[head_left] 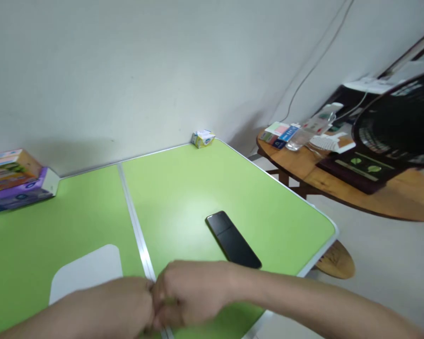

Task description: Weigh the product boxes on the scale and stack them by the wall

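Note:
My left hand (122, 306) and my right hand (191, 293) are pressed together, knuckle to knuckle, low over the near edge of a green folding table (183, 188). Both are curled into fists right above the table's metal centre seam (136, 226). What the fingers hold, if anything, is hidden between them. A black phone (233, 240) lies flat on the table just beyond my right wrist. A white sheet (86, 273) lies on the table beyond my left hand.
Stacked coloured boxes (16, 181) sit at the table's far left against the wall. A small carton (202, 138) stands at the far corner. To the right is a round wooden table (392, 193) with a black fan (401, 127), a bottle and papers.

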The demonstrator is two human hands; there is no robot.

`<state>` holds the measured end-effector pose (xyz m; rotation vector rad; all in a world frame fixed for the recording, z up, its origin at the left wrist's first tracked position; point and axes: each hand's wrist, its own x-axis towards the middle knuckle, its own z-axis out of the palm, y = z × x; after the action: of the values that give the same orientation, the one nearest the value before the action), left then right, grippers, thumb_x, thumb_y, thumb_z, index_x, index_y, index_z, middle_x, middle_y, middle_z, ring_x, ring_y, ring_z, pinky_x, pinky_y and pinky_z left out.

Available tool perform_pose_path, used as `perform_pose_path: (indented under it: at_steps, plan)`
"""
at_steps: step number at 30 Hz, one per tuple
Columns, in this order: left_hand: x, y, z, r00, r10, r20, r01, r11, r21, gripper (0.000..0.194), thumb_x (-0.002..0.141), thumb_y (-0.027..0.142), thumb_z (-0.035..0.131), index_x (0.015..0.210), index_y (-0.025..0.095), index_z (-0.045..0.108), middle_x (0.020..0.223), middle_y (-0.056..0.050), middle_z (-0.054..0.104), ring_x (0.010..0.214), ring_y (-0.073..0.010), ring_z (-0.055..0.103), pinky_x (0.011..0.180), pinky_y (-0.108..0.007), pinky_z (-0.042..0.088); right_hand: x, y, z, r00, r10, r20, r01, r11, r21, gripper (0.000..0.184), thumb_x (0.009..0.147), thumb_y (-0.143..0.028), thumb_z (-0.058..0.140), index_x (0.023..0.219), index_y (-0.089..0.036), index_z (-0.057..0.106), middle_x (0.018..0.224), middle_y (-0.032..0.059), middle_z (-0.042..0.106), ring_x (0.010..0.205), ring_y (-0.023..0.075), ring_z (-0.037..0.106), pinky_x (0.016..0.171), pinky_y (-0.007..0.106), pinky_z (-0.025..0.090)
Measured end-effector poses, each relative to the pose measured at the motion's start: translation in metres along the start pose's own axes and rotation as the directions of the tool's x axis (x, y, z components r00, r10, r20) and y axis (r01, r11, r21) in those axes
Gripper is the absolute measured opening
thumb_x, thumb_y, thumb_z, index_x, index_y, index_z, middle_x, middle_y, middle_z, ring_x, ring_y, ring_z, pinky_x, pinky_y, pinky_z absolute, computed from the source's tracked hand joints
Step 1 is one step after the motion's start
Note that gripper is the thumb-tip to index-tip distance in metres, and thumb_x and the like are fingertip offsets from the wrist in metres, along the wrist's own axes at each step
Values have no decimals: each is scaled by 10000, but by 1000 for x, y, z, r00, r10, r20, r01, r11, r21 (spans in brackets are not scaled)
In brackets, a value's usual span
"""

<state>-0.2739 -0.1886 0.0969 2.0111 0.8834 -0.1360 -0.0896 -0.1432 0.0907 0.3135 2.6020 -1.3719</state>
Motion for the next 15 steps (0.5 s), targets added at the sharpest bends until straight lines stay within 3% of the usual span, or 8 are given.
perform_pose_path:
  at_steps: [2, 3, 5, 6, 7, 9, 11, 15]
  plan:
    - [47, -2, -21, 995, -100, -14, 99, 995, -19, 270, 794, 364, 533, 953, 254, 722, 968, -69, 738, 787, -244, 692, 656, -340, 537, -25, 40, -14, 961, 121, -249, -90, 987, 130, 194, 877, -222, 524, 925, -132, 689, 870, 60, 714, 721, 143, 626, 681, 257, 492]
    - [74, -5, -33, 986, -158, -56, 155, 987, -47, 319, 810, 366, 519, 1036, 227, 696, 1092, -99, 712, 878, -256, 692, 714, -355, 544, -35, 64, -23, 903, 186, -388, -104, 969, 223, 198, 865, -203, 529, 972, -129, 679, 935, 77, 716, 791, 154, 645, 739, 276, 507]
    - [130, -12, -58, 948, -233, -215, 207, 969, -136, 462, 827, 354, 508, 1251, 183, 572, 1336, -151, 576, 1116, -276, 620, 873, -397, 519, -54, 115, -45, 680, 323, -658, -38, 912, 408, 217, 820, -156, 561, 1012, -113, 652, 1022, 110, 707, 910, 172, 659, 846, 317, 513]
    - [158, -16, -71, 914, -266, -307, 211, 956, -203, 514, 835, 323, 490, 1320, 151, 505, 1394, -177, 516, 1198, -276, 570, 928, -404, 495, -63, 141, -58, 523, 408, -749, 20, 872, 489, 228, 789, -123, 573, 1007, -107, 641, 1030, 122, 705, 918, 176, 667, 871, 333, 515]
    - [187, -19, -83, 874, -299, -383, 206, 942, -265, 554, 840, 287, 473, 1369, 124, 442, 1428, -196, 470, 1248, -269, 531, 968, -404, 473, -71, 167, -71, 366, 490, -791, 71, 833, 549, 255, 762, -99, 578, 1011, -107, 629, 1047, 134, 701, 913, 181, 676, 879, 353, 521]
    - [244, -24, -105, 804, -337, -490, 178, 923, -342, 620, 825, 216, 467, 1421, 88, 354, 1449, -226, 427, 1281, -264, 503, 987, -395, 464, -88, 215, -97, 163, 568, -807, 136, 797, 589, 336, 757, -87, 540, 1089, -110, 588, 1146, 167, 662, 976, 200, 671, 903, 392, 520]
    - [298, -30, -126, 768, -331, -548, 151, 925, -348, 692, 804, 183, 483, 1460, 102, 276, 1487, -225, 369, 1300, -267, 484, 967, -387, 483, -102, 256, -123, 62, 583, -810, 159, 796, 584, 457, 741, -65, 504, 1194, -114, 528, 1269, 190, 593, 1111, 218, 621, 955, 417, 494]
    - [396, -59, -167, 689, -231, -687, 130, 972, -195, 791, 771, 151, 510, 1490, 154, 181, 1514, -178, 343, 1341, -261, 433, 953, -375, 498, -114, 331, -179, -53, 559, -828, 157, 823, 545, 695, 666, -16, 475, 1348, -122, 394, 1458, 165, 428, 1341, 202, 430, 1092, 398, 374]
